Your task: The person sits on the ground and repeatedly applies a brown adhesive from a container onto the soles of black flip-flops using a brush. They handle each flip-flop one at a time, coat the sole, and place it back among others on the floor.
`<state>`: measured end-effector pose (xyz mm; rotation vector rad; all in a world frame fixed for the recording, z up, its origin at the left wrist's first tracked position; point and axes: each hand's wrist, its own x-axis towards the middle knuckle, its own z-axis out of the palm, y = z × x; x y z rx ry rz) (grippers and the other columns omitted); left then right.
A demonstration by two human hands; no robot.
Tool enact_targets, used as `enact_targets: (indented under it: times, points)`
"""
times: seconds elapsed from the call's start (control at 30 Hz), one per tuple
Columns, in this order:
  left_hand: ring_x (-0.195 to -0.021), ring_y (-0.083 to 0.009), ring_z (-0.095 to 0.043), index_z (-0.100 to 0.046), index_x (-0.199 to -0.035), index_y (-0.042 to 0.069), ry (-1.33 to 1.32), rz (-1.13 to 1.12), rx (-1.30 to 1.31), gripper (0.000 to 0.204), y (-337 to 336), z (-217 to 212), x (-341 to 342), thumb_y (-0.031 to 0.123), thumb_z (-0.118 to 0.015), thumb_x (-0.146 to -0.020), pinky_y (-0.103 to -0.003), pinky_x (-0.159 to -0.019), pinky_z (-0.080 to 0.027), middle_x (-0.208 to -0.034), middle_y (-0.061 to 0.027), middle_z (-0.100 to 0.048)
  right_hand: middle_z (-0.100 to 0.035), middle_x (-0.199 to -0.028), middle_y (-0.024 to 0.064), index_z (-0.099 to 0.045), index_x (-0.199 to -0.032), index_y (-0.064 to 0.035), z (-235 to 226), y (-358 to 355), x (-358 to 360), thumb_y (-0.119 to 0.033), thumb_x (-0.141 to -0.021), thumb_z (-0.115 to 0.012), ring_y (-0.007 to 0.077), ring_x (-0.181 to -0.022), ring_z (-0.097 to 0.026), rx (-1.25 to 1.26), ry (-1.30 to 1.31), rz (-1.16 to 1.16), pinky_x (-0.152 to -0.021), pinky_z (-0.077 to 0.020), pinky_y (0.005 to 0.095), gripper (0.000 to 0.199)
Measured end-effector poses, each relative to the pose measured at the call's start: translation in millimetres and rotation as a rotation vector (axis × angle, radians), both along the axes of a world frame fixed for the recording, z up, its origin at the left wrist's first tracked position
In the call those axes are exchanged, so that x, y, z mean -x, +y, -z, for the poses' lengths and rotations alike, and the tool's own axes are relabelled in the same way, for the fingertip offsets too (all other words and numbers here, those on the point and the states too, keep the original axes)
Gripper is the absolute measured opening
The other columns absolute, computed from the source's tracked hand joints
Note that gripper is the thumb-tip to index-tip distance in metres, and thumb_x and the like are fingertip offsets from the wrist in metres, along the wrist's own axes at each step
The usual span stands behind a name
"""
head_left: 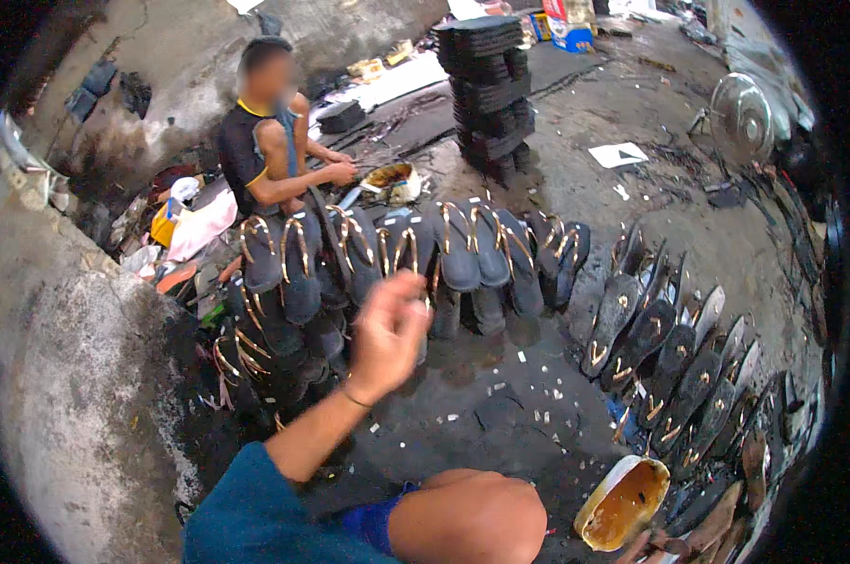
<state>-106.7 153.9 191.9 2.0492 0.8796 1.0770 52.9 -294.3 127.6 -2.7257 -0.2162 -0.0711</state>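
My left hand (389, 334) is raised over the front of a row of black flip-flops, slightly blurred. Its fingers are loosely bent and the thumb stands apart from them, with nothing visible between. Just beyond the fingertips lies a black flip-flop (408, 235) with gold straps; I cannot tell whether the hand touches it. More of these flip-flops (460, 254) overlap in a curved line to both sides. At the lower right edge, brownish shapes (652, 545) may be fingers of my right hand, beside a cut container (584, 515) with amber residue inside. Their grip is not readable.
Dark soles (674, 352) stand in a slanting row on the right. Across the flip-flops a co-worker (246, 155) squats by a second glue-stained container (406, 181). Behind rises a tall stack of black slabs (486, 89). A fan (742, 120) stands far right; a rough wall (77, 367) bounds the left.
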Motion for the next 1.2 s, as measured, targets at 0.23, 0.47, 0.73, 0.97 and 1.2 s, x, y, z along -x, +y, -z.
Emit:
enact_targets:
  times: [0.23,0.47,0.73,0.97,1.2]
  points:
    - [-0.114,-0.0368,-0.06,-0.06,-0.118,0.005,1.232,-0.673,-0.6,0.053,122,-125,93,0.036,-0.077,-0.079,-0.048,-0.096,-0.046,-0.116,-0.016,-0.066,-0.069,-0.087,0.0302,-0.065,-0.101,0.0067,1,-35,5,-0.048,-0.092,-0.066,0.0496,-0.084,-0.066,0.009,0.423,-0.034,-0.072,-0.0506,0.0528,0.056]
    - [-0.106,-0.0395,-0.064,-0.045,-0.135,0.001,1.076,-0.673,-0.601,0.061,124,-123,130,0.016,-0.071,-0.082,-0.048,-0.09,-0.051,-0.11,-0.0228,-0.067,-0.068,-0.091,0.0324,-0.066,-0.11,0.0044,1,-13,23,-0.049,-0.092,-0.065,0.0514,-0.084,-0.065,0.022,0.403,-0.105,-0.071,-0.0505,0.054,0.056]
    - [-0.082,-0.0281,-0.066,-0.066,-0.115,-0.001,0.65,0.195,-0.178,0.036,-26,-27,13,0.005,-0.071,-0.081,-0.039,-0.077,-0.053,-0.088,-0.014,-0.069,-0.067,-0.095,0.0284,-0.061,-0.101,0.0049,48,-47,32,-0.031,-0.088,-0.07,0.0471,-0.091,-0.064,0.125,0.283,-0.01,-0.08,-0.0498,0.0535,0.039]
    - [-0.111,-0.0372,-0.057,-0.067,-0.115,-0.002,0.613,0.719,0.02,0.033,-113,202,-27,0.017,-0.069,-0.088,-0.045,-0.094,-0.047,-0.113,-0.0181,-0.062,-0.066,-0.093,0.0223,-0.062,-0.099,0.0027,24,-42,30,-0.023,-0.089,-0.068,0.0421,-0.087,-0.064,0.155,0.574,-0.06,-0.076,-0.049,0.051,0.028]
    - [-0.149,-0.0415,-0.028,-0.049,-0.147,0.007,0.603,0.882,-0.035,0.062,-92,233,-75,0.044,-0.057,-0.098,-0.051,-0.12,-0.022,-0.159,-0.0258,-0.031,-0.069,-0.088,0.0215,-0.066,-0.093,0.0016,36,-48,56,-0.027,-0.087,-0.072,0.0417,-0.081,-0.066,0.091,0.472,-0.117,-0.076,-0.0531,0.0479,0.03]
